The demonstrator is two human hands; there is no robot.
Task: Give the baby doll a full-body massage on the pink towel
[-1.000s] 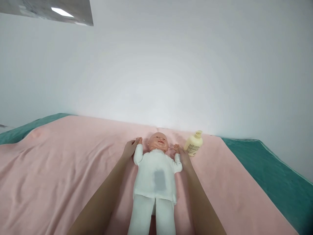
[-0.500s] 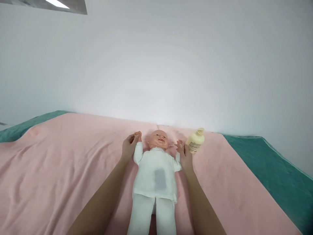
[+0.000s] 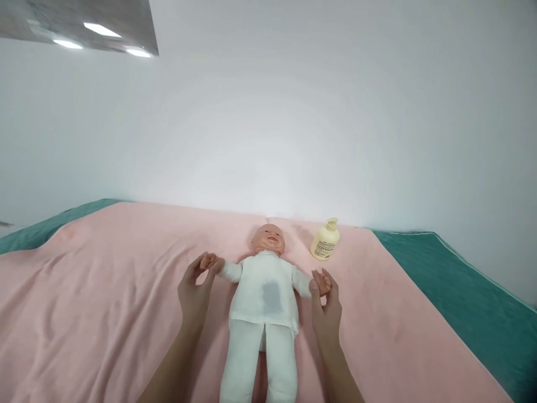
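Observation:
A baby doll [image 3: 260, 291] in a white top and white trousers lies face up, with a grey patch on its chest. Its arms are stretched out to both sides. On the left, my left hand [image 3: 197, 288] holds the doll's hand [image 3: 208, 261] between thumb and fingers. My right hand [image 3: 327, 305] grips the doll's other hand [image 3: 322, 282] on the right in the same way. Behind that hand, a pale yellow pump bottle [image 3: 325, 240] stands upright, touched by neither of my hands.
A pink blanket [image 3: 377, 313] with folds on its left side lies under the doll. Green cloth [image 3: 453, 280] shows past it at the right and far left. A white wall [image 3: 268, 112] rises behind.
Both doll arms have swung from raised beside the head down and outward, with my hands still on them. The view has shifted slightly, showing more ceiling lights.

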